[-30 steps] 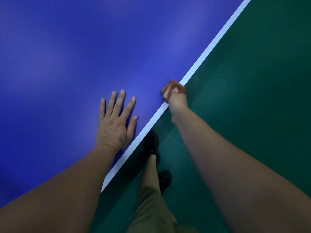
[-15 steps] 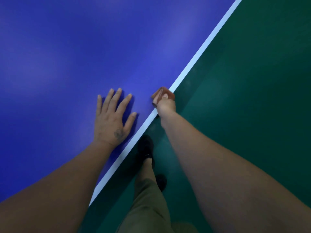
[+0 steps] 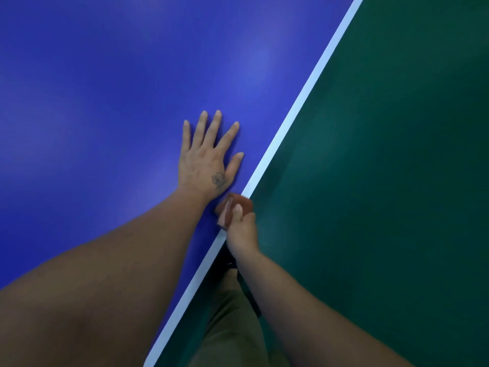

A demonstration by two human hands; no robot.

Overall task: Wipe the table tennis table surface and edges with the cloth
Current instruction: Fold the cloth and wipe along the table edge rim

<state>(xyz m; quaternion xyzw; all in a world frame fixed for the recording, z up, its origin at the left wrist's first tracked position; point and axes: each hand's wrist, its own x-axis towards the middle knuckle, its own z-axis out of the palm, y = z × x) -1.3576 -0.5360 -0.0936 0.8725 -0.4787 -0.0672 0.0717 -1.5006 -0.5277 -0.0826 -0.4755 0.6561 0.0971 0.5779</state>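
On the blue table (image 3: 111,96) our left hand (image 3: 205,161) lies flat, palm down, its fingers straight and spread, the thumb pointing toward the white edge line (image 3: 296,115). Just beside its wrist, at the table's rim, our right hand (image 3: 242,230) grips the reddish-brown cloth (image 3: 234,207): the thumb lies across the top of the folded wad and the other fingers curl under the edge, out of sight. The cloth sits on the white line and wraps over the rim, nearly touching the left wrist. Beyond the edge lies the green floor (image 3: 383,181), and below us an olive trouser leg (image 3: 232,327).
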